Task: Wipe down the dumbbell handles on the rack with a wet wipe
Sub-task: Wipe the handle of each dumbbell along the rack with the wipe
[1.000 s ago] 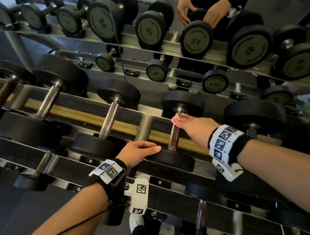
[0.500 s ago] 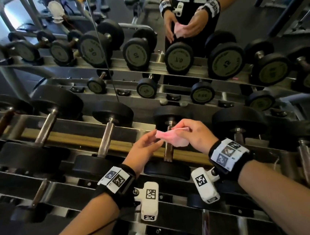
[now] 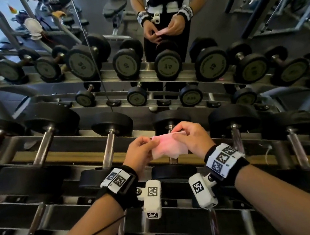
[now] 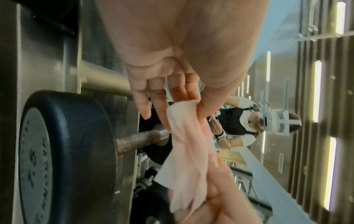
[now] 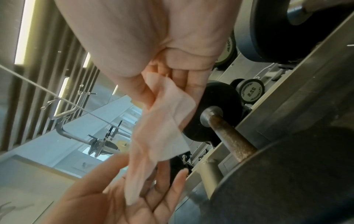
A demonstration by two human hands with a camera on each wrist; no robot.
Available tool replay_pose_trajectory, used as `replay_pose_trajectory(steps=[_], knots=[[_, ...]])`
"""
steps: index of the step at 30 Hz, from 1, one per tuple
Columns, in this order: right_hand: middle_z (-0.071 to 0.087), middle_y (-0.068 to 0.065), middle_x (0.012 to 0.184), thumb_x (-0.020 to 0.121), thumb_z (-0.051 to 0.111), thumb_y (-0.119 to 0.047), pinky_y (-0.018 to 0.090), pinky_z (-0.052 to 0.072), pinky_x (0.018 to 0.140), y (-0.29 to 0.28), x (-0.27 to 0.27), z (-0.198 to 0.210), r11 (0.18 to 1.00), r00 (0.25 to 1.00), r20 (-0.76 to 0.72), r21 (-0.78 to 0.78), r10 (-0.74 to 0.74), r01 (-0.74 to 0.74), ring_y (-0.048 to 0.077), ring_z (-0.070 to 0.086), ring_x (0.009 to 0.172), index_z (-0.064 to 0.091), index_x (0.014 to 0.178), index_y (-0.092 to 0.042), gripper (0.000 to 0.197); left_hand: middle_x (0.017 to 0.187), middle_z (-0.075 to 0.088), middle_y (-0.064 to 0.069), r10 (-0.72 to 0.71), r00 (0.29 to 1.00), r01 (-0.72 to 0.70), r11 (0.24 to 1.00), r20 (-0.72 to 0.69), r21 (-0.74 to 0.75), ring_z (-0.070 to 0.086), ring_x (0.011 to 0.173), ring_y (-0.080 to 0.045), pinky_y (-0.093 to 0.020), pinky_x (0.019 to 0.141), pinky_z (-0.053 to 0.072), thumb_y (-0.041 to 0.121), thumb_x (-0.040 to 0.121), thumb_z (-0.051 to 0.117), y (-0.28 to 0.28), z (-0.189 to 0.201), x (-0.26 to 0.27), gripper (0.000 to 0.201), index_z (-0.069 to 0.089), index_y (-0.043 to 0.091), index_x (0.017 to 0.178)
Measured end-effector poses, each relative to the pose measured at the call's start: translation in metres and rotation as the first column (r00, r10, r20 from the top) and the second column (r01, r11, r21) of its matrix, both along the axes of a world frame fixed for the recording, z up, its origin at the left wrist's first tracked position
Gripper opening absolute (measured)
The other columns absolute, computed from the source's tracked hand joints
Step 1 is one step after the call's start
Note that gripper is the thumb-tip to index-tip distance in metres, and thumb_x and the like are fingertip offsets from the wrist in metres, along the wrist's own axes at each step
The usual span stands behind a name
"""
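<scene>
The wet wipe (image 3: 167,147) hangs between both hands, above a racked dumbbell handle (image 3: 173,159).

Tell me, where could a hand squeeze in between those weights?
Between the two black ends of each dumbbell, around its handle, with the wooden strip below. The next handle leftward has similar room. It is crowded in the middle, where the left hand and right hand hold the wipe.

The head view is dim over the dark dumbbell rack (image 3: 68,213), with daylight coming in pale and washed out at the far left, dull sheen on the metal rails, and straight lines bowing toward the edges. Both wrist views are softer: the near palms are large, blurred and overlit. Long ceiling light strips (image 4: 317,92) glow blown-out, and the frame corners darken.
</scene>
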State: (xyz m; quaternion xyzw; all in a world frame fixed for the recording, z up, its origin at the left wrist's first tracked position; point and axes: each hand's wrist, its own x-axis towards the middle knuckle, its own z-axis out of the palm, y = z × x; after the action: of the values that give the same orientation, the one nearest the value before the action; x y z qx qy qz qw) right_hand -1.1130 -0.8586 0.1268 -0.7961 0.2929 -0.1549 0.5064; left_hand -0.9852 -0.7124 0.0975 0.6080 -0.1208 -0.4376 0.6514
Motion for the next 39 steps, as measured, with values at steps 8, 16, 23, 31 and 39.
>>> replay_pose_trajectory(steps=[8,16,23,31,39], knots=[[0.070,-0.003,0.096,0.085,0.072,-0.012,0.028,0.055,0.080,0.013,0.013,-0.002,0.995,0.996,0.040,0.066,-0.079,0.076,0.014,0.066,0.092,0.069,0.096,-0.021,0.014,0.111,0.067,-0.020,-0.144,0.947,0.124,0.988,-0.286,-0.089,0.067,0.095,-0.027,-0.038,0.086,0.056,0.009,0.091,0.064,0.005,0.012,0.007,0.030,0.061,-0.002,0.118],[0.061,-0.005,0.100,0.082,0.075,-0.014,0.011,0.045,0.066,0.022,0.015,-0.017,0.980,0.984,-0.052,0.099,-0.169,0.173,0.003,0.059,0.088,0.054,0.106,-0.022,0.033,0.114,0.063,-0.029,-0.215,0.863,0.262,0.964,-0.457,0.040,0.059,0.090,-0.030,-0.029,0.081,0.055,0.021,0.101,0.051,-0.001,0.005,0.011,0.047,0.049,-0.006,0.140],[0.068,0.011,0.107,0.084,0.072,0.000,0.036,0.057,0.085,0.026,-0.002,-0.024,0.964,0.975,-0.071,0.154,-0.208,0.217,0.023,0.064,0.101,0.063,0.107,-0.004,0.025,0.114,0.066,-0.021,-0.094,0.958,0.139,0.979,-0.272,0.150,0.066,0.091,-0.029,-0.034,0.070,0.059,0.013,0.097,0.059,-0.012,-0.014,0.029,0.029,0.059,-0.004,0.121],[0.067,-0.008,0.112,0.090,0.069,-0.025,0.026,0.042,0.096,0.033,-0.049,-0.047,0.980,0.954,-0.267,0.101,-0.138,0.170,0.007,0.057,0.110,0.069,0.111,-0.027,0.022,0.129,0.061,-0.019,-0.141,0.982,0.166,0.962,-0.127,0.215,0.061,0.116,-0.036,-0.043,0.084,0.056,0.005,0.104,0.045,-0.043,-0.036,0.042,0.035,0.057,0.009,0.136],[0.071,-0.017,0.101,0.088,0.072,-0.029,0.008,0.041,0.084,0.036,-0.067,-0.061,0.972,0.970,-0.229,0.195,-0.086,0.132,-0.009,0.061,0.097,0.073,0.105,-0.031,0.018,0.132,0.064,-0.016,-0.131,0.962,0.167,0.977,-0.240,0.137,0.062,0.121,-0.029,-0.042,0.108,0.047,0.002,0.103,0.046,-0.073,-0.055,0.025,0.040,0.054,0.007,0.141]])
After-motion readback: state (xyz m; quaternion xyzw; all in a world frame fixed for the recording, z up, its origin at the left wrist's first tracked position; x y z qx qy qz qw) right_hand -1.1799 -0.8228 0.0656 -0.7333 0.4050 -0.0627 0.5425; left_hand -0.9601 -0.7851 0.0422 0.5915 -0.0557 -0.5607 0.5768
